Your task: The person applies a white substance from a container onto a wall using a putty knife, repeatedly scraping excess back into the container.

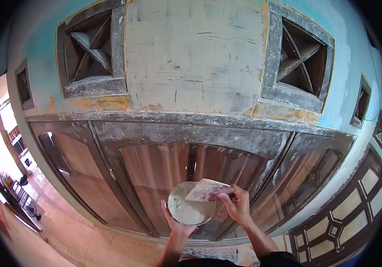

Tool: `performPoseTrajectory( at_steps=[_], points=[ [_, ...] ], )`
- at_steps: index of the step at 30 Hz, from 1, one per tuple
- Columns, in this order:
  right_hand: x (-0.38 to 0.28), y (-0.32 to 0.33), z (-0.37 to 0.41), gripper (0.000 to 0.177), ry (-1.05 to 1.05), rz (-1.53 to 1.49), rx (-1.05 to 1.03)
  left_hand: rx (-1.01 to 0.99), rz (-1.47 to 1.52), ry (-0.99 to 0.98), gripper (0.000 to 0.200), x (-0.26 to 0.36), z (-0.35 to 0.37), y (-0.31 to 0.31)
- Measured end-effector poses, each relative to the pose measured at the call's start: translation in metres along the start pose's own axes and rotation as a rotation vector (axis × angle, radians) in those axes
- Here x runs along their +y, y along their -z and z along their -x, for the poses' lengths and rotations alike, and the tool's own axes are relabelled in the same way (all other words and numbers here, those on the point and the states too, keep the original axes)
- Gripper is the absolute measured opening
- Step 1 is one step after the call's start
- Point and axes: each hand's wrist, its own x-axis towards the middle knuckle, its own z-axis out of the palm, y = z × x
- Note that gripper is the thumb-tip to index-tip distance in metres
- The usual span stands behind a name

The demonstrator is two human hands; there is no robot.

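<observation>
My left hand (180,226) holds a round bowl (186,218) of whitish paste from below and at its left side. In my right hand (239,205) is a flat scraper (205,190) with a reddish handle and whitish smears on it. The scraper lies over the upper right part of the bowl, hiding some of the paste. Whether its edge touches the paste I cannot tell. Both hands are in front of the glass panels, below the patched wall section (195,58).
Two square vents (91,51) with crossed bars flank the patched section. Below runs a worn wooden frame (191,133) with glass panels. A dark lattice door (346,213) is at the right. The tiled floor (80,236) and a fan (32,209) are at the left.
</observation>
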Motion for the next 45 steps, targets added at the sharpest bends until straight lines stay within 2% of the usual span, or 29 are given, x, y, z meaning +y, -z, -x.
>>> performPoseTrajectory(
  at_steps=[8, 10, 13, 16, 21, 28, 40, 42, 45],
  points=[
    [0.009, 0.0, -0.007, 0.014, -0.027, -0.177, -0.04, 0.043, -0.012, -0.002, 0.079, -0.002, 0.0, -0.001],
    [0.008, 0.004, -0.013, 0.016, -0.17, -0.362, -0.203, 0.032, -0.001, 0.018, 0.079, -0.002, -0.001, -0.001],
    [0.0, 0.018, -0.032, 0.017, -0.202, -0.487, -0.297, 0.01, 0.007, 0.033, 0.08, -0.004, 0.002, -0.006],
    [0.006, 0.024, -0.042, 0.016, -0.249, -0.326, -0.409, -0.001, -0.015, 0.053, 0.081, -0.005, 0.001, -0.007],
    [0.001, 0.015, -0.04, 0.013, -0.149, -0.31, -0.357, -0.01, 0.009, 0.03, 0.083, -0.003, 0.002, -0.012],
    [-0.006, 0.027, -0.052, 0.014, -0.335, -0.437, -0.456, -0.012, 0.003, 0.029, 0.082, -0.002, 0.003, -0.016],
    [-0.005, 0.04, -0.067, 0.016, -0.294, -0.188, -0.398, 0.025, -0.025, 0.039, 0.081, -0.001, 0.009, -0.02],
    [-0.002, 0.043, -0.071, 0.017, -0.166, -0.21, -0.41, 0.024, -0.044, 0.045, 0.081, -0.002, 0.01, -0.016],
    [-0.025, 0.075, -0.096, 0.015, -0.134, -0.227, -0.253, 0.006, -0.056, 0.068, 0.081, 0.001, 0.009, -0.014]
  ],
)
